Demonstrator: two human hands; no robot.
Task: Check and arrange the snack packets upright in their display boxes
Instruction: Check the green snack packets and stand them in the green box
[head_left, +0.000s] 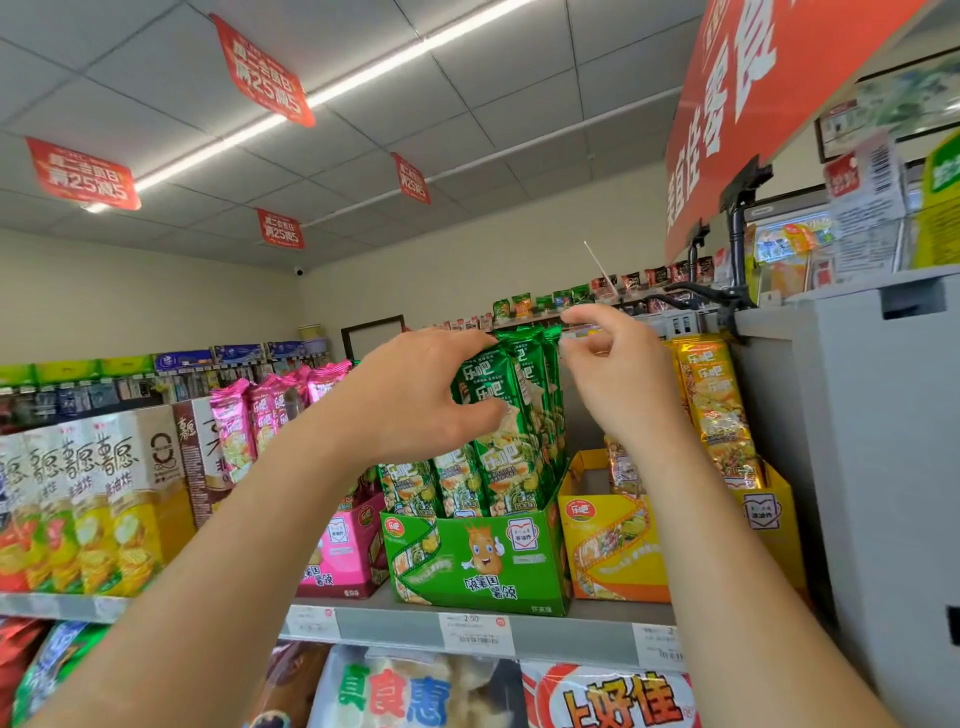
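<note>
Above the packet tops the air is open up to the ceiling (519, 104). The green packets (519, 447) fill the green box (478, 561) tightly, and the pink box (343, 545) stands just beside it on the left. The yellow box (613, 545) has an open gap in its front left corner. At right the grey cabinet (883, 441) walls off the shelf (389, 623), and a black bracket (737, 208) juts out above the yellow box.

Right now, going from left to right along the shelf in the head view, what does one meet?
On the shelf: tall chip boxes → brown box → pink display box → green display box → yellow display box → grey cabinet.
</note>
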